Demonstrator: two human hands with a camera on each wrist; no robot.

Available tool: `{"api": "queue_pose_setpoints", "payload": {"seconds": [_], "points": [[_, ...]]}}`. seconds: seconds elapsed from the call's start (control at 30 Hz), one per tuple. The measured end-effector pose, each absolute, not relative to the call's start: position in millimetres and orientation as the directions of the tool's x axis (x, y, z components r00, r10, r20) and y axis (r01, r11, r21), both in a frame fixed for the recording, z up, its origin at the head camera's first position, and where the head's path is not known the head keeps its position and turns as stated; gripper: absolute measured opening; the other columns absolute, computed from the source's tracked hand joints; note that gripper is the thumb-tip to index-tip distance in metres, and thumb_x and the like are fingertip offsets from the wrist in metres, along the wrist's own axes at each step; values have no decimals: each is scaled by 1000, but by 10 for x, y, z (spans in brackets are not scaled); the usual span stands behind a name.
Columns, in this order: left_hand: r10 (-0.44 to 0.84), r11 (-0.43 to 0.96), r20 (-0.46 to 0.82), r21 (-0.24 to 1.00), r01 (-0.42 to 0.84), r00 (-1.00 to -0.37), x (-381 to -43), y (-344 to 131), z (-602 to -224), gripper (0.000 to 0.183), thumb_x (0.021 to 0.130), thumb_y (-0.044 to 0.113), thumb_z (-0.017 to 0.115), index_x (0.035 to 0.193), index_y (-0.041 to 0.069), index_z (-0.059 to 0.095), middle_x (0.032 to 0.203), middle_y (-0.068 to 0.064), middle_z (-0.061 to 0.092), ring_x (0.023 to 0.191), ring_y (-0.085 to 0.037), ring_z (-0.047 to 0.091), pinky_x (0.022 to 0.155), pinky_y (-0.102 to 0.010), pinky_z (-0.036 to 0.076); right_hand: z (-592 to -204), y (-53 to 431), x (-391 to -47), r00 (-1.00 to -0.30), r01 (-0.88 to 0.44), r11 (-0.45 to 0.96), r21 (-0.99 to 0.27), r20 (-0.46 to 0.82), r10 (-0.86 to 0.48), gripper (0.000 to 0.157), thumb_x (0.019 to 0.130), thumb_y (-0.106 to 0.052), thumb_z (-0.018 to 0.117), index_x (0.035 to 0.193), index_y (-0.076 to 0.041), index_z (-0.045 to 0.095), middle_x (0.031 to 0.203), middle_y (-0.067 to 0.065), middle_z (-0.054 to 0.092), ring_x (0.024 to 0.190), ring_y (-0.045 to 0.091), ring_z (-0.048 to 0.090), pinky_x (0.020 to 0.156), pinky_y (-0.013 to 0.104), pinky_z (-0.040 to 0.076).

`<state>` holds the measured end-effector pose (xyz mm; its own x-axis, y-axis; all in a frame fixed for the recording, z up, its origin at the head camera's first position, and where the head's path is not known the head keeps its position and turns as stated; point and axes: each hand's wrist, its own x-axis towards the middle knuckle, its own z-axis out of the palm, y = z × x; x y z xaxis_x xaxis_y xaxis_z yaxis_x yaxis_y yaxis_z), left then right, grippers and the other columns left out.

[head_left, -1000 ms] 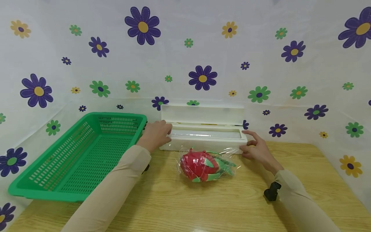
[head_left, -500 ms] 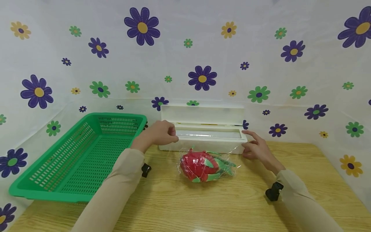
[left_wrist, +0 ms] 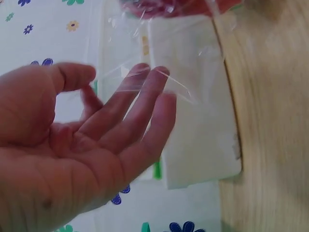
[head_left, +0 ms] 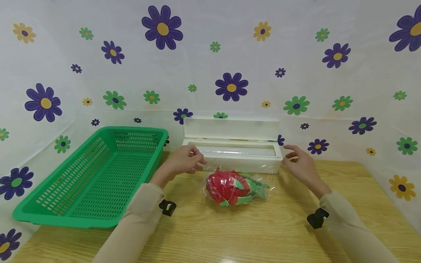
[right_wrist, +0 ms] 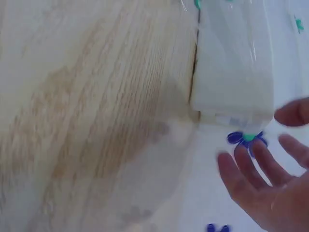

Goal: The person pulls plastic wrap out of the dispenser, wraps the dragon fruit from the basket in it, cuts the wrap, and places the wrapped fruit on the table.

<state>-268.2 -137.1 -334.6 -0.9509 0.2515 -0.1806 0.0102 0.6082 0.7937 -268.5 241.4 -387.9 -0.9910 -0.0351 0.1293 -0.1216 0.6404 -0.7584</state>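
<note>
A red dragon fruit point(head_left: 227, 186) with green scales lies on its side on the table, wrapped in clear cling film point(head_left: 268, 182). Behind it stands a long white cling film box point(head_left: 236, 164), its lid point(head_left: 231, 128) raised and a roll point(head_left: 235, 151) inside. At the box's left end my left hand point(head_left: 182, 160) pinches film between thumb and index finger. In the left wrist view creased film point(left_wrist: 130, 87) crosses its other, spread fingers. My right hand point(head_left: 302, 166) hovers just off the box's right end, fingers loosely bent and apart, holding nothing.
A green slotted plastic basket point(head_left: 24, 212) stands on the left, beside my left forearm. The wooden table point(head_left: 250, 233) meets a white flowered cloth point(head_left: 197, 65) behind the box. A black wrist camera point(head_left: 318, 218) sits on my right wrist.
My left hand has shifted right and slightly toward me from the box's left end, its fingers drawing together. The right hand has come off the box's right end.
</note>
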Motion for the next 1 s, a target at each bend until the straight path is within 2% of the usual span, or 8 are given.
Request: {"api": "queue_pose_setpoints", "payload": {"seconds": [0.1, 0.2, 0.27, 0.37, 0.53, 0.7, 0.83, 1.0], "points": [[215, 610, -149, 792, 13, -965, -2661, -1333, -3390, 18, 103, 22, 47, 108, 6, 53, 120, -13, 74, 110, -29, 74, 95, -44, 58, -3806, 2285, -2593, -935, -281, 702, -655, 352, -46, 46, 96, -10, 57, 141, -3, 55, 123, 26, 62, 111, 42, 62, 89, 54, 56], [190, 634, -102, 772, 43, -977, -2651, -1301, -3434, 16, 104, 23, 48, 106, 8, 52, 115, -12, 76, 106, -29, 74, 89, -39, 57, -3734, 2088, -2474, -835, -504, 666, -550, 508, -211, 40, 95, -5, 62, 135, -5, 61, 122, 19, 65, 108, 35, 63, 85, 52, 58], [169, 652, -70, 756, 58, -983, -2653, -1277, -3463, 16, 105, 24, 48, 107, 9, 51, 111, -10, 76, 102, -28, 74, 81, -34, 56, -3692, 1936, -2383, -754, -634, 619, -463, 548, -362, 41, 94, -6, 66, 134, -7, 62, 127, 15, 65, 112, 32, 65, 86, 51, 59], [128, 661, -32, 748, 61, -991, -2664, -1229, -3505, 16, 106, 24, 49, 110, 9, 50, 107, -10, 76, 94, -25, 74, 73, -29, 54, -3660, 1713, -2263, -666, -741, 565, -363, 504, -550, 47, 94, -16, 70, 139, -11, 60, 139, 11, 62, 124, 30, 62, 96, 51, 57], [90, 700, 26, 709, 82, -996, -2688, -1155, -3554, 24, 107, 25, 51, 121, 6, 56, 100, -10, 75, 82, -19, 71, 65, -26, 54, -3682, 1438, -2180, -609, -793, 551, -259, 362, -706, 66, 94, -35, 71, 153, -17, 48, 160, 7, 45, 142, 31, 49, 107, 50, 52], [114, 783, 84, 606, 142, -990, -2686, -1115, -3562, 29, 109, 26, 48, 115, 7, 69, 94, -7, 75, 78, -18, 64, 64, -25, 50, -3685, 1305, -2169, -613, -788, 600, -136, 252, -748, 71, 96, -49, 65, 157, -22, 41, 164, 3, 40, 145, 30, 47, 110, 52, 48], [128, 728, 99, 667, 161, -987, -2671, -1070, -3554, 27, 110, 20, 46, 110, 4, 67, 93, -10, 73, 78, -18, 69, 64, -25, 55, -3687, 1262, -2170, -641, -766, 633, -116, 214, -737, 69, 95, -50, 65, 156, -23, 44, 160, 0, 46, 145, 30, 47, 109, 56, 49], [141, 651, 121, 737, 184, -983, -2623, -1006, -3541, 26, 110, 16, 43, 115, 1, 64, 93, -13, 68, 73, -17, 73, 59, -25, 57, -3721, 1190, -2179, -623, -775, 628, -65, 248, -742, 69, 94, -53, 66, 154, -24, 48, 157, -1, 50, 139, 28, 52, 101, 55, 52]]}}
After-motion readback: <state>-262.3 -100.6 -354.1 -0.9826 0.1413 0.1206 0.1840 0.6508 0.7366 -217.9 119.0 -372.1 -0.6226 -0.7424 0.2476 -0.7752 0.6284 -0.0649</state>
